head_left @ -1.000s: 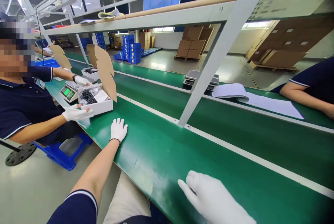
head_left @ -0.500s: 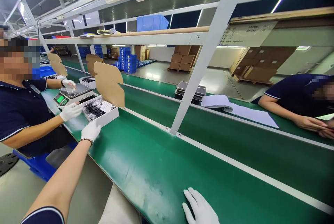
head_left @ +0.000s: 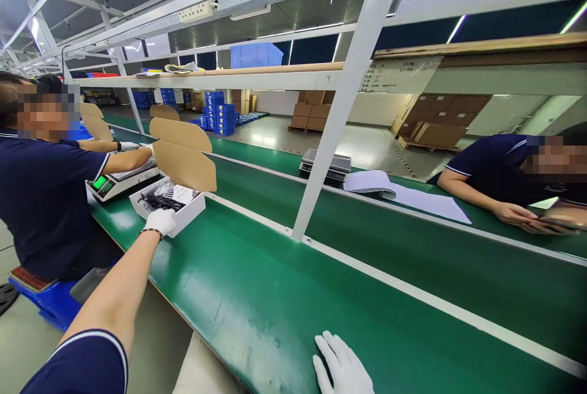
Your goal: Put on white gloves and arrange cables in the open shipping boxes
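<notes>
White-gloved, the left hand [head_left: 160, 221] reaches far out and closes on the near edge of an open white box [head_left: 177, 210] lying on the green conveyor table [head_left: 275, 296], just beside a weighing scale [head_left: 120, 181]. The box's brown cardboard lid [head_left: 186, 164] stands raised, with black bagged parts [head_left: 160, 198] inside. The right hand [head_left: 342, 364], also gloved, lies flat and open on the table's near edge, holding nothing. A co-worker in a dark shirt [head_left: 43, 198] sits at the scale.
</notes>
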Demonstrator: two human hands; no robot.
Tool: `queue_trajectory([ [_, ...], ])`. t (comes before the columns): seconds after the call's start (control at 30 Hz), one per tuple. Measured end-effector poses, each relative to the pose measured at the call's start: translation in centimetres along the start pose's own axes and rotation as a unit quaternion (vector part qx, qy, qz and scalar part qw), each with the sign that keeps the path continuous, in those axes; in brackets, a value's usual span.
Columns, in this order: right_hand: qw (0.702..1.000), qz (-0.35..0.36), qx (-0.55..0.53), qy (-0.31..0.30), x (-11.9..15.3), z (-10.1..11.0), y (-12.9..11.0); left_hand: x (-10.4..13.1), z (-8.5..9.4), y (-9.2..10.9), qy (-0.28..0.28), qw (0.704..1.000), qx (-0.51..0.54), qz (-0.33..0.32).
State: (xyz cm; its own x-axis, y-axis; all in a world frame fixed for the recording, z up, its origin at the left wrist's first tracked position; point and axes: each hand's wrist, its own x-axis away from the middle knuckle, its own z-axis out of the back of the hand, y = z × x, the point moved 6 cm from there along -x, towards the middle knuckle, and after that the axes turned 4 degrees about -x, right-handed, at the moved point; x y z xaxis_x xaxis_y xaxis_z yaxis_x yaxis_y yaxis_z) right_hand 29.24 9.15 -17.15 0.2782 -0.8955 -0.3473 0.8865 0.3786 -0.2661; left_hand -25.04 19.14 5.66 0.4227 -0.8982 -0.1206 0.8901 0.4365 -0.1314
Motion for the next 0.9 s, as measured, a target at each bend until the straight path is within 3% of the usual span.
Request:
queue_trajectory([
  [0.1,1.000,0.000,-0.004,0.000,-0.2,0.4,-0.4,1.8,-0.3,3.4,0.006,1.000,0.012,-0.014],
  [0.2,1.000,-0.009,-0.009,-0.004,-0.5,0.7,-0.8,5.1,-0.9,6.8,0.026,0.999,0.023,-0.023],
  [0.33,1.000,-0.008,-0.021,-0.009,-1.1,1.1,-1.6,10.9,-1.5,11.6,0.044,0.996,0.040,-0.070],
  [0.47,0.999,0.010,-0.041,0.004,-2.0,1.5,-3.0,18.2,-1.4,18.4,0.042,0.985,0.089,-0.143],
  [0.57,0.997,0.015,-0.077,0.017,-2.6,2.0,-3.7,24.3,-0.2,24.2,0.010,0.947,0.183,-0.262],
  [0.63,0.992,0.002,-0.122,0.019,-2.7,2.5,-3.4,28.3,1.9,27.2,-0.001,0.876,0.248,-0.413],
  [0.7,0.984,-0.045,-0.172,0.033,-2.2,3.6,-2.3,31.5,4.2,28.3,-0.009,0.782,0.277,-0.559],
  [0.73,0.977,-0.079,-0.190,0.054,-1.8,4.4,-1.5,32.3,5.1,28.1,-0.008,0.746,0.280,-0.604],
  [0.77,0.970,-0.112,-0.201,0.082,-1.1,5.5,-0.7,32.3,5.9,27.5,0.003,0.729,0.281,-0.624],
  [0.83,0.955,-0.157,-0.203,0.146,0.3,8.1,0.4,30.8,6.5,25.8,0.059,0.747,0.278,-0.601],
  [0.9,0.952,-0.154,-0.190,0.184,1.3,10.5,0.2,28.7,6.1,24.4,0.125,0.781,0.253,-0.558],
])
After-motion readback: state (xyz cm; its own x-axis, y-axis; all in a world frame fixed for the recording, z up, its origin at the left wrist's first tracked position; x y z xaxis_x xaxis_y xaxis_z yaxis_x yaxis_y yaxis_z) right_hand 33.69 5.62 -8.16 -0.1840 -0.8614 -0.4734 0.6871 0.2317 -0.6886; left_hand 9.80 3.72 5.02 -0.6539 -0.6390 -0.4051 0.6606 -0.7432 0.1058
